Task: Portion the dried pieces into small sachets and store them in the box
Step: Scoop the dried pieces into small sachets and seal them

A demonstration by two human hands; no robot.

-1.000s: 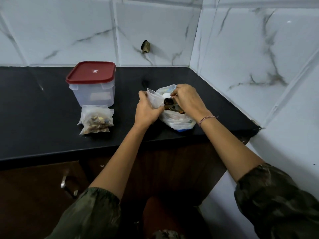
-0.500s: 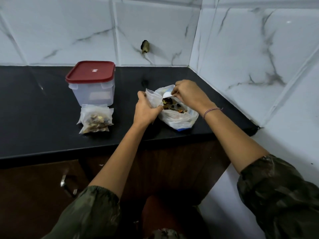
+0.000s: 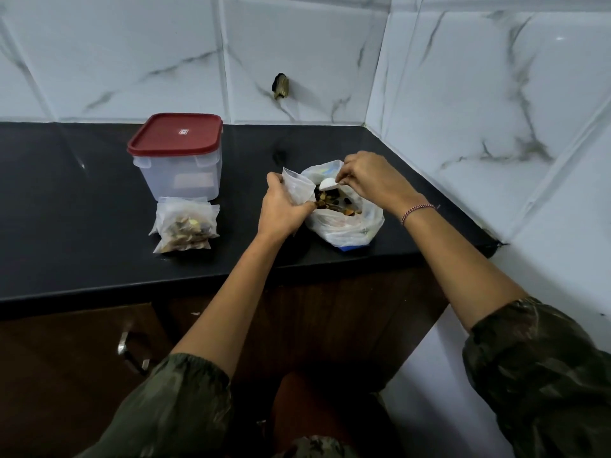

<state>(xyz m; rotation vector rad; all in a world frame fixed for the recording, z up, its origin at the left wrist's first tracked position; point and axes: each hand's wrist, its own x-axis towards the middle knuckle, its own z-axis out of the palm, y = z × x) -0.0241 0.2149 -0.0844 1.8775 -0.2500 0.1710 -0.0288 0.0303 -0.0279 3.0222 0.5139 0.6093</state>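
A large white plastic bag [image 3: 350,226] full of dark dried pieces [image 3: 334,204] lies open on the black counter [image 3: 82,226]. My left hand [image 3: 281,209] grips a small clear sachet [image 3: 299,188] at the bag's left rim, its mouth held up. My right hand [image 3: 370,180] pinches a small white scoop [image 3: 327,184] over the dried pieces, right beside the sachet's mouth. Filled sachets [image 3: 185,226] lie stacked at the left, in front of a clear box [image 3: 180,173] with its red lid [image 3: 175,133] on.
Marble-patterned tiled walls close the counter at the back and the right [image 3: 496,110]. A dark hole [image 3: 280,85] marks the back wall. Below the counter's front edge is a brown cabinet with a metal handle [image 3: 127,350].
My right hand has drawn back up from inside the bag, and the white scoop now shows over the pieces beside the sachet's mouth. My left hand has stayed where it was.
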